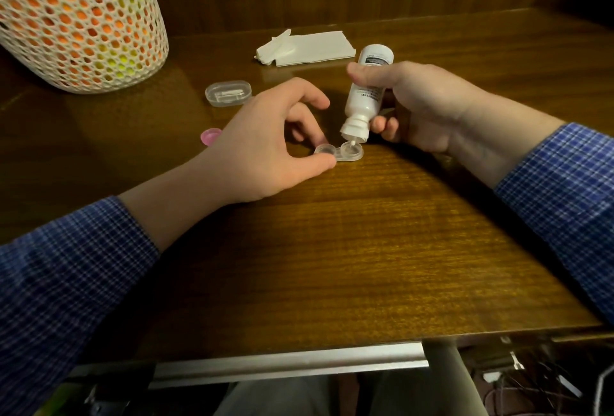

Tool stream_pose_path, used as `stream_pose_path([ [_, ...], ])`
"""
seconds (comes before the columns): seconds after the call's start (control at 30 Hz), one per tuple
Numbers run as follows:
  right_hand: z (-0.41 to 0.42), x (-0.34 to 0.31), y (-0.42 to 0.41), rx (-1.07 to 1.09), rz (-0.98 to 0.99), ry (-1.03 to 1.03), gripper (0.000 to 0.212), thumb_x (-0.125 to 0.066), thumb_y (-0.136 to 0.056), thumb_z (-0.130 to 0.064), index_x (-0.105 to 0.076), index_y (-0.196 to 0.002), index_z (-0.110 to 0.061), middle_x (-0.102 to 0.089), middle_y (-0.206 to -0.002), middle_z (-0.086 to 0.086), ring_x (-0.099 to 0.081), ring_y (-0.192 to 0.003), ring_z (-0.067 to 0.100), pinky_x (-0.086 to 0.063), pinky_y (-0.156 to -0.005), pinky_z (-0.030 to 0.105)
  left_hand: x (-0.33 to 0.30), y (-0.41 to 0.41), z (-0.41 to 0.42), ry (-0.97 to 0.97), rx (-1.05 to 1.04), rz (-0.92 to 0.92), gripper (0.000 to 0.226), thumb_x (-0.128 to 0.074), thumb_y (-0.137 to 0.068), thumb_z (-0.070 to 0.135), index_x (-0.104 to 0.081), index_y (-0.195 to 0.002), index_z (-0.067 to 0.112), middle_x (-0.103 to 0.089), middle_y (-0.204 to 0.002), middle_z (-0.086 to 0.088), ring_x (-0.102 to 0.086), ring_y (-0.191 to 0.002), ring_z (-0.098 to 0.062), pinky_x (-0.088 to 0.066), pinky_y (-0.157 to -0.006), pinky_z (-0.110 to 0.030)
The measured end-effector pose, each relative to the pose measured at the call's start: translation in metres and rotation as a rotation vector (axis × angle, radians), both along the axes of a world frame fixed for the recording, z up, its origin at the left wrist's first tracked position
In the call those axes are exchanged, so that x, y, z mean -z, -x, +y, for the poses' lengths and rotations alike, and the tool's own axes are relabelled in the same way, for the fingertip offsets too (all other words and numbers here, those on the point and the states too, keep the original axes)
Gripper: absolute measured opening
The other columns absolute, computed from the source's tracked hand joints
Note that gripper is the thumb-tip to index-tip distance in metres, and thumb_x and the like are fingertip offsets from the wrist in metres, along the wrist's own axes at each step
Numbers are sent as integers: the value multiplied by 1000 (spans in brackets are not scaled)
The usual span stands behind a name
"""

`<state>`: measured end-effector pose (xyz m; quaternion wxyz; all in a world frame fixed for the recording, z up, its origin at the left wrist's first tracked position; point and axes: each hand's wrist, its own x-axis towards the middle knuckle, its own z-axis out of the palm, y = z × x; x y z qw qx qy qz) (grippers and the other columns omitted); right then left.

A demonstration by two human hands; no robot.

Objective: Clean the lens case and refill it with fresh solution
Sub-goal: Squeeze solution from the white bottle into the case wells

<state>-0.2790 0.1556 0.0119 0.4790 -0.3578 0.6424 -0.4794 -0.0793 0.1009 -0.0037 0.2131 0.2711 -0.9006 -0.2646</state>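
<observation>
Left hand (265,146) pinches the left well of the clear lens case (339,152) on the counter (365,249). Right hand (425,106) grips the inverted solution bottle (365,90), nozzle over the right well; flow apparently underway, though unclear. Pink cap (210,135) lies left.

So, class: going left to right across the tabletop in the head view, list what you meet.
Mesh basket → pink cap → clear oval container → lens case → solution bottle
</observation>
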Motion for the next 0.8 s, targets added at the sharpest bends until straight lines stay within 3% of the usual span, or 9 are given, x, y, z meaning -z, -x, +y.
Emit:
stream_pose_path([
  [0.8,-1,0,1,69,-36,-9,35,-71,-92,-44,-60,-105,-13,-67,-75,4,-51,-44,8,-37,-37,17,2,0,-1,12,9,5,61,-86,-80,30,-56,-132,23,-75,-90,16,-65,-94,6,-43,-74,-1],
])
